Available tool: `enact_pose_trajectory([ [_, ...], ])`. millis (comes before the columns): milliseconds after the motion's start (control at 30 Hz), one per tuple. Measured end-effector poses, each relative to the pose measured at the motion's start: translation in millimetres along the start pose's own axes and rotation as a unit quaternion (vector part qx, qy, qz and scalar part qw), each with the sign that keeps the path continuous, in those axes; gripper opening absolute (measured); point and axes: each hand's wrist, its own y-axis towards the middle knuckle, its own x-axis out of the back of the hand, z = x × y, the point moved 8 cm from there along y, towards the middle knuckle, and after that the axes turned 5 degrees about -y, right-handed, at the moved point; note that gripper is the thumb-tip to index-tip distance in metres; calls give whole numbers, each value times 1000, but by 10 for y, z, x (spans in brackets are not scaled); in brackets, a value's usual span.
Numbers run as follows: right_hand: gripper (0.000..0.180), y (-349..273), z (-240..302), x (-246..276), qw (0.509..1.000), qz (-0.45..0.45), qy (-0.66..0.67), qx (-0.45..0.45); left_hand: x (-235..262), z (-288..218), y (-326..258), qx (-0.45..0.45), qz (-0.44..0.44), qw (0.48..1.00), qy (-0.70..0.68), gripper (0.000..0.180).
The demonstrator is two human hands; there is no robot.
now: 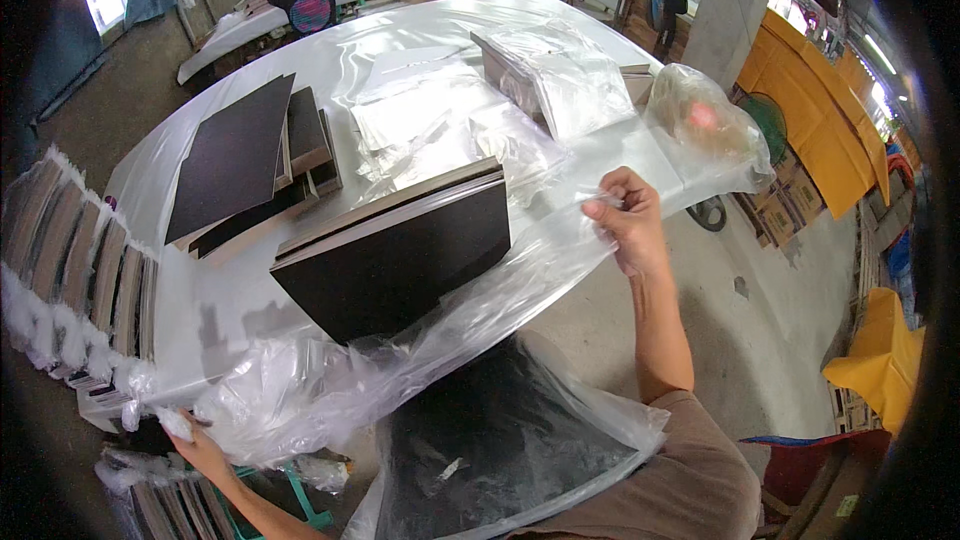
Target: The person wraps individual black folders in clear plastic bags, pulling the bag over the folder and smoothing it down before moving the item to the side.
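Right hand: the right hand [628,220] pinched shut on the edge of the clear plastic bag [480,310].
Left hand: the left hand [198,448] gripped that bag's crumpled lower end.
Bag: it lay stretched across the table edge beside the flat dark brown board stack [400,260] on the white plastic-covered table [560,30].

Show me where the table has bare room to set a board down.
Bare: near left table, between the dark board stack and bagged row. Crowded: centre, loose clear bags; right hand stretches film there.

left hand [200,452] fingertips behind clear plastic bag [330,380]; grip unclear
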Motion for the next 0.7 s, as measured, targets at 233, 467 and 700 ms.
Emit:
enact_pose_trajectory([
  [233, 23, -216, 375, -906, 965, 187, -82, 166, -1856, -1112, -713, 142, 300, 841, -428, 50],
  [467, 13, -450, 434, -1228, 980, 173, -30, 94, -3037, -2461, -1714, -122, 471, 829, -277, 46],
  [700, 7, -518, 715, -1243, 876, 41, -327, 352, -3115, -2061, -1871, 185, 491, 774, -355, 26],
])
